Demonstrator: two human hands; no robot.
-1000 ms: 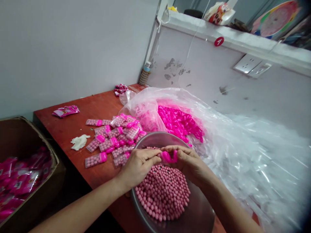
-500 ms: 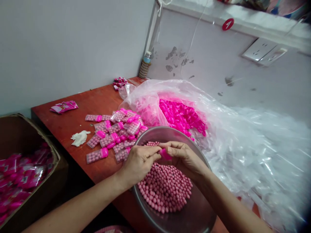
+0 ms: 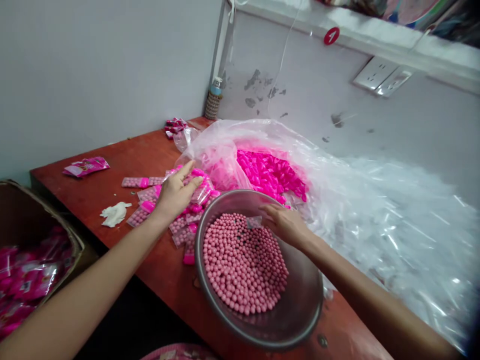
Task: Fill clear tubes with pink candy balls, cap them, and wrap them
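My left hand (image 3: 177, 194) is over the pile of small clear boxes (image 3: 142, 182) filled with pink beads and closed with bright pink caps. Its thumb and fingers are apart, and I see nothing held between them. Inside the metal bowl (image 3: 258, 340), my right hand (image 3: 287, 224) hovers low above a heap of pink beads (image 3: 243, 270). A small clear plastic box (image 3: 254, 222) is at its fingertips, tilted over the beads. The fingers' undersides are hidden.
Behind the bowl, a clear bag (image 3: 225, 132) holds loose pink caps (image 3: 270, 172). Clear plastic pieces (image 3: 393, 225) are heaped at right. On the red table (image 3: 86, 200) lie pink packets (image 3: 86, 166) and a white crumpled scrap (image 3: 115, 214). A carton (image 3: 75, 245) of packets stands left.
My hands were together over the bowl around a pink-capped piece. Now the left has moved left to the pile, and the right has a clear box at the beads. The view has shifted slightly.
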